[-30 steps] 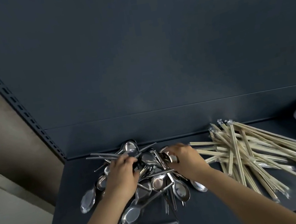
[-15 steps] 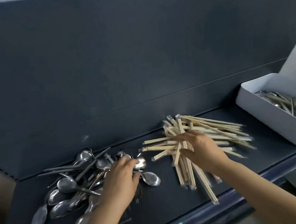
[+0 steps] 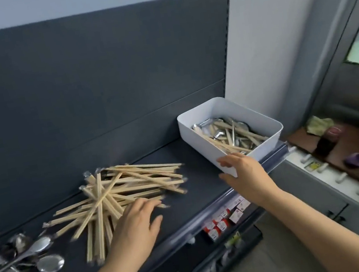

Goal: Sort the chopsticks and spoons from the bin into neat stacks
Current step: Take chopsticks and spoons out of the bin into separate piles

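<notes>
My left hand (image 3: pixel 136 227) lies flat and open, with the fingers spread. The fingertips are on the near edge of the pile of chopsticks (image 3: pixel 121 192), and it holds nothing. My right hand (image 3: pixel 245 172) is also open. Its fingers reach to the near corner of the white bin (image 3: pixel 198 142) and seem to touch the wall there, but they do not grip it.

The chopsticks on the shelf (image 3: pixel 197 194) are crossed in many directions, not yet a neat stack. I think they are light and stiff, and they roll easily. It is better to gather a bunch around the middle and then tap the ends even.

The spoons (image 3: pixel 39 249) lie in a loose heap at the left, just beside the chopsticks. They look like smooth metal, so I expect them to be heavier and slippery. I would take each one by the handle and nest the bowls.

The cutlery (image 3: pixel 227 133) left in the bin is mixed and tangled, so I judge that picking single pieces from the top is safer than pulling.
</notes>
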Tool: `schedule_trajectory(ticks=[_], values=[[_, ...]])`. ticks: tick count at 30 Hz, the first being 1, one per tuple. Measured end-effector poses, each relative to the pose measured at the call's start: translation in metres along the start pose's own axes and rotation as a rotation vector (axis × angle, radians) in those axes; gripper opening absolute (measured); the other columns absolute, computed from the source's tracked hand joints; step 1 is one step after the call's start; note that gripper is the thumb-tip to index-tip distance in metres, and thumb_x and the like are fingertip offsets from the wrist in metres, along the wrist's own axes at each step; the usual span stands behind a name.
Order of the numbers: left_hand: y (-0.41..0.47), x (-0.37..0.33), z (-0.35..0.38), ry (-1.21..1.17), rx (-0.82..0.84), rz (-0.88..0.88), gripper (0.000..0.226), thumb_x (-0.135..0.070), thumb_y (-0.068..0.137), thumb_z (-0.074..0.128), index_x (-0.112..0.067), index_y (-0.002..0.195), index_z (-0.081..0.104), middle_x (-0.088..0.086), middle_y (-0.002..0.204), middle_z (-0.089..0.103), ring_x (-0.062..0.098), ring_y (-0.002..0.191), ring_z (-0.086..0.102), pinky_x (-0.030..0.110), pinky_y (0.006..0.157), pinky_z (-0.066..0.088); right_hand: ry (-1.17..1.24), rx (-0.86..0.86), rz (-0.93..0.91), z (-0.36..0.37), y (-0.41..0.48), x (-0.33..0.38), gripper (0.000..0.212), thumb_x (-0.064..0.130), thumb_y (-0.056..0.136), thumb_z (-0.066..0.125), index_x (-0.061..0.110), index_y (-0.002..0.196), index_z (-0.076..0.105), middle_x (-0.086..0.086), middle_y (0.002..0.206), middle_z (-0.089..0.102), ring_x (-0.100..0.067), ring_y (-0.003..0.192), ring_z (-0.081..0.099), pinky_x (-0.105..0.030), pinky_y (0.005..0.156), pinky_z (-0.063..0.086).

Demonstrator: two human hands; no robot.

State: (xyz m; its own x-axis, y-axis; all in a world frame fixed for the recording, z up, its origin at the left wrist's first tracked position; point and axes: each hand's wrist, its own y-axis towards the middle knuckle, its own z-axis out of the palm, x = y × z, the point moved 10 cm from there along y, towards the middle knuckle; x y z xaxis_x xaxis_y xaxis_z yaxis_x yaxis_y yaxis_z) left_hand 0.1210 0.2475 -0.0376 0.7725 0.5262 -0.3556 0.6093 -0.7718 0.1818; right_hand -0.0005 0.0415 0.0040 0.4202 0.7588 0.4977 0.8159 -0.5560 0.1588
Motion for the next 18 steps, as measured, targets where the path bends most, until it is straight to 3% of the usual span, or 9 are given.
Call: schedule_trajectory(ticks=[3, 10, 18], values=[[0.022, -0.032, 0.012, -0.002, 0.003, 0.014, 0.033, -0.032, 0.093, 0.054, -0.03, 0.126, 0.054, -0.013, 0.117, 0.05, 0.01, 0.112, 0.048, 0.025, 0.093, 0.041, 0.018, -0.016, 0.029, -0.02, 0.0, -0.034, 0.041, 0.021, 0.088, 0.064, 0.023, 0.127, 0.056, 0.005, 0.12, 0.059, -0.016, 0.107, 0.059, -0.033, 0.093, 0.049], [0.088, -0.086, 0.045, -0.047, 0.012, 0.067, 0.034, -0.031, 0.094, 0.052, -0.029, 0.128, 0.052, -0.013, 0.119, 0.05, 0.009, 0.113, 0.048, 0.025, 0.093, 0.043, 0.006, -0.017, 0.113, -0.041, 0.02, -0.102, 0.043, 0.025, 0.088, 0.064, 0.026, 0.13, 0.054, 0.006, 0.122, 0.059, -0.01, 0.099, 0.06, -0.025, 0.089, 0.049], [0.196, -0.098, 0.07, -0.108, -0.032, 0.04, 0.036, -0.032, 0.095, 0.05, -0.026, 0.13, 0.051, -0.01, 0.123, 0.05, 0.01, 0.114, 0.045, 0.023, 0.094, 0.04, -0.074, 0.09, 0.062, -0.026, 0.12, -0.136, 0.044, 0.03, 0.089, 0.062, 0.023, 0.132, 0.051, 0.005, 0.119, 0.056, -0.013, 0.102, 0.057, -0.024, 0.087, 0.046]])
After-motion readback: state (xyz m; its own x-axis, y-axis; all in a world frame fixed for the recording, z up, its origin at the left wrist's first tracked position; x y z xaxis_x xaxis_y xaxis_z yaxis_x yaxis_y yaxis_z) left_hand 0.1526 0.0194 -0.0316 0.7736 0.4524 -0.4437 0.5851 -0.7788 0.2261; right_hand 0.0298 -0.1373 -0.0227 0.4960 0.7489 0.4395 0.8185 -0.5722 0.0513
